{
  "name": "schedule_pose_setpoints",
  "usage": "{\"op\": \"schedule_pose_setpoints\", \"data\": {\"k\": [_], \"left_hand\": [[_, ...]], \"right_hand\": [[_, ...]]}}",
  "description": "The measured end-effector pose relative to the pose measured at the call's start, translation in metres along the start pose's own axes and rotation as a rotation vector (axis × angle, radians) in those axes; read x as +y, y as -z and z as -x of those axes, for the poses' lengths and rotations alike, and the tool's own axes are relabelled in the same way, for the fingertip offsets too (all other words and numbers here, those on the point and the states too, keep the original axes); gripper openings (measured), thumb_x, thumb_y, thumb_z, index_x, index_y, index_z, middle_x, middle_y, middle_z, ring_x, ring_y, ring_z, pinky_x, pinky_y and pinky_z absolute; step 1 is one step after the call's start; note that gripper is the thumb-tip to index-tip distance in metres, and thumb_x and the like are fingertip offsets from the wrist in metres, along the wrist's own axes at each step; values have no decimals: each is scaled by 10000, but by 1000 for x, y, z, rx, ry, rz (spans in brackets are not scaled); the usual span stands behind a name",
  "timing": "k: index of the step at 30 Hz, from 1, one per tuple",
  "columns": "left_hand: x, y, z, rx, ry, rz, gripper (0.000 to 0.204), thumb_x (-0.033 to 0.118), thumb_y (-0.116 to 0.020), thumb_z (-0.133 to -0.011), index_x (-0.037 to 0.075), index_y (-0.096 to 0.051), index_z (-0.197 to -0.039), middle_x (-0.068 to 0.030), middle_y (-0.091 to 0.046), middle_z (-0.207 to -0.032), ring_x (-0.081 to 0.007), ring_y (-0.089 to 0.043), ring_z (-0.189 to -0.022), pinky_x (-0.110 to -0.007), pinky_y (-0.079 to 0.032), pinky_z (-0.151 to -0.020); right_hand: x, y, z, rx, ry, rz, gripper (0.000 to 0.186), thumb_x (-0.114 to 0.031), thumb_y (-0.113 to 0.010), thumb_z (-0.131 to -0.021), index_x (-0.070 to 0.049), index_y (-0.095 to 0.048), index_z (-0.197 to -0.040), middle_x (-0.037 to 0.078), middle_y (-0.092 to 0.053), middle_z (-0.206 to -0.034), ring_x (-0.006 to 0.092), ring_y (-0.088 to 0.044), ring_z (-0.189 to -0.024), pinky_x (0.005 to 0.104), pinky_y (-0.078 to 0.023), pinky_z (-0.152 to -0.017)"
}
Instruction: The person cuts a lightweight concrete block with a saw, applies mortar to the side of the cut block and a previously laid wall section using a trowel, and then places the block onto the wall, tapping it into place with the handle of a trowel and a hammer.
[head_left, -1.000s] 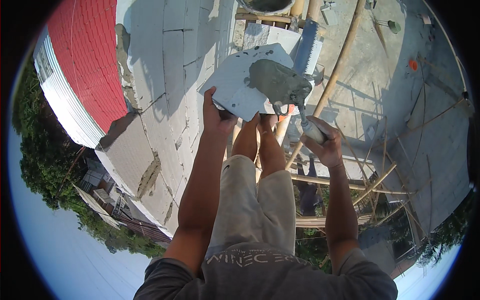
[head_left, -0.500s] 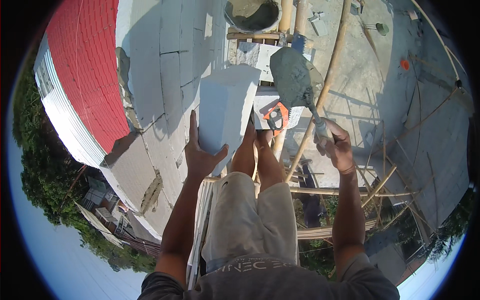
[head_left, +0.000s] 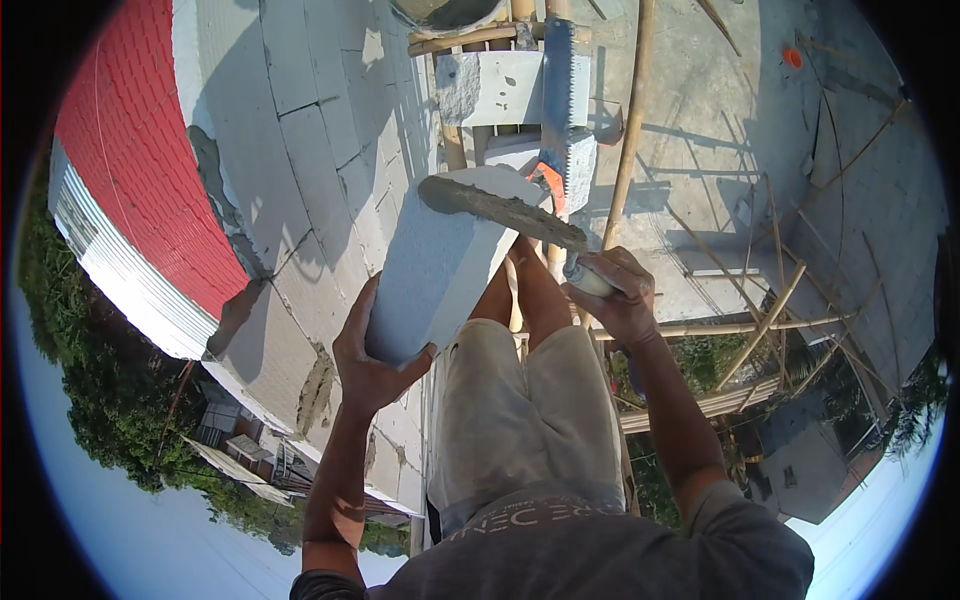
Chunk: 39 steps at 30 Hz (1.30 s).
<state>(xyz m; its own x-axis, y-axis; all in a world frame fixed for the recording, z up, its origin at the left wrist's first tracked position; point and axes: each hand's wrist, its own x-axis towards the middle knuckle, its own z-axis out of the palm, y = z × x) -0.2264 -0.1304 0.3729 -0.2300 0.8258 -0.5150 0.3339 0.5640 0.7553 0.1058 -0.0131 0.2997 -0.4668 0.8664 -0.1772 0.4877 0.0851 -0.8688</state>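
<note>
My left hand [head_left: 368, 365] grips the near end of a pale lightweight concrete block [head_left: 425, 275], thumb on one side and fingers on the other. The block is held up in front of my legs, its far end pointing away. My right hand [head_left: 622, 295] is closed round the handle of a trowel [head_left: 505, 212]. Seen nearly edge-on, the trowel blade carries grey mortar and reaches left over the block's far end. Whether blade or mortar touches the block's end, I cannot tell.
A hand saw [head_left: 557, 100] with an orange handle lies beyond the block, on cut blocks [head_left: 500, 90]. At the top is a mortar bucket [head_left: 447, 14]. The block wall [head_left: 300, 190] runs along my left. Bamboo poles [head_left: 632, 125] of scaffolding stand right, above a lower floor.
The trowel has swung left and turned from flat to nearly edge-on, coming over the block's far end. The block has tilted and shifted slightly toward me. The view has moved too.
</note>
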Motion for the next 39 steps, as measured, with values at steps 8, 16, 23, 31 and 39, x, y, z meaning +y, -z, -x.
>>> {"op": "schedule_pose_setpoints", "data": {"k": [8, 16, 23, 31, 39], "left_hand": [[7, 19, 9, 82, -134, -125, 1015, 149, -888, -616, -21, -411, -1496, -240, -599, -1355, -345, -654, -1172, -455, -538, -974], [24, 26, -7, 100, -216, -188, 1019, 147, -887, -622, -11, -402, -1504, -250, -566, -1400, -360, -647, -1184, -475, -542, -968], [17, 22, 2, 17, -137, -182, 1005, 107, -870, -621, -20, -404, -1502, -231, -579, -1378, -328, -631, -1197, -451, -522, -994], [26, 19, 9, -52, -245, -329, 974, 142, -882, -611, -3, -452, -1473, -259, -609, -1337, -375, -672, -1143, -468, -558, -953], [43, 14, 7, -66, -260, -369, 978, 166, -888, -604, 21, -456, -1469, -242, -622, -1320, -388, -682, -1125, -478, -570, -933]], "right_hand": [[-6, 6, 2, 176, -167, -66, 482, -27, -905, -690, -77, -710, -1128, 80, -729, -1001, 192, -700, -874, 320, -564, -740], [-12, -53, -17, 323, 70, 159, 555, -74, -911, -706, -61, -683, -1212, 95, -729, -1018, 254, -711, -908, 351, -580, -751], [5, 9, 75, 202, 50, 174, 574, -97, -890, -724, -86, -685, -1260, 66, -732, -992, 213, -698, -829, 320, -550, -709], [7, 31, 44, 131, -297, 55, 585, -152, -839, -812, -75, -564, -1322, 187, -692, -1157, 327, -725, -956, 393, -586, -822], [13, 9, 22, 44, -61, 253, 555, -191, -800, -845, -155, -578, -1352, 114, -693, -1014, 307, -720, -758, 398, -595, -626]]}}
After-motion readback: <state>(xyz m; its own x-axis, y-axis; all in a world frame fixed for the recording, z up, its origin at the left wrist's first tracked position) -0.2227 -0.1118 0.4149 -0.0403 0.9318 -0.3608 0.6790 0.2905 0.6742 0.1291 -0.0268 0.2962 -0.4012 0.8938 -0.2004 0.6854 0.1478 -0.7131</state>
